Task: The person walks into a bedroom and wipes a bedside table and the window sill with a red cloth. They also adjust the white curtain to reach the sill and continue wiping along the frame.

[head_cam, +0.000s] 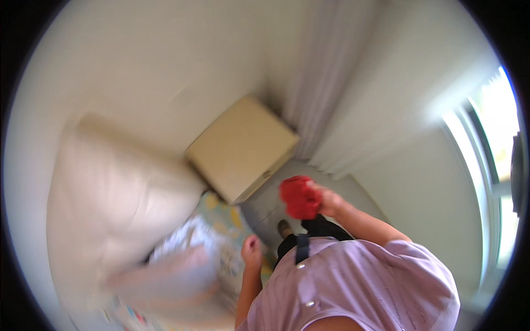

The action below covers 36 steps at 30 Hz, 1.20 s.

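My right hand is closed on a bunched red cloth, held out above the grey floor, near the front edge of a pale wooden nightstand. My left hand hangs beside the edge of the bed, its fingers curled; nothing shows in it, though blur hides the details. On the bed, a patterned sheet in green, yellow and white lies below the nightstand, with blurred white and pink bedding on it.
A cream padded headboard stands at the left against the wall. Long pale curtains hang behind the nightstand, down to the grey tiled floor. A bright window is at the far right.
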### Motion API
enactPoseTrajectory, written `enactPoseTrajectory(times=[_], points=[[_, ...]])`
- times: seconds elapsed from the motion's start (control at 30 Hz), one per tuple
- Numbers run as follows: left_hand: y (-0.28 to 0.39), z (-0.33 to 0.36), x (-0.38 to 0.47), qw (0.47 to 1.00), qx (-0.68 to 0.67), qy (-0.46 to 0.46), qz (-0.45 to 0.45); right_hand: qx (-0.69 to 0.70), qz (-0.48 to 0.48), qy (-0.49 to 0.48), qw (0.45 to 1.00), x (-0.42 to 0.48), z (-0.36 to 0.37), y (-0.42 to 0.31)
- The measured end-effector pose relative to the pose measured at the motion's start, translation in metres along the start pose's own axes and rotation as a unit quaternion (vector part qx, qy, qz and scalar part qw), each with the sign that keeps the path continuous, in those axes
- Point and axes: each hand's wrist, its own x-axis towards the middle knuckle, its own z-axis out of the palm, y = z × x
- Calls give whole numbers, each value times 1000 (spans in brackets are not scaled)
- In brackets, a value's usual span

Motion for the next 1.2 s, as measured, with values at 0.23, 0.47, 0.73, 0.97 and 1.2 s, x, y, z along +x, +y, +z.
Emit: enactPoseTrajectory(times=[0.23, 0.47, 0.73, 0.97, 1.2], points=[[1, 25, -21, 973, 18, -226, -50, 161, -189, -28, 968, -116, -71, 14], [78, 106, 11, 947, 71, -309, 57, 132, -439, 25, 888, -240, -85, -31], [223, 258, -69, 893, -63, -442, 50, -47, -708, 292, 641, -428, -156, -110], [309, 354, -152, 811, -71, -572, 104, -548, -343, 730, 221, -564, -291, -158], [402, 404, -167, 758, -57, -572, 308, -540, -331, 717, 292, -543, -305, -176]])
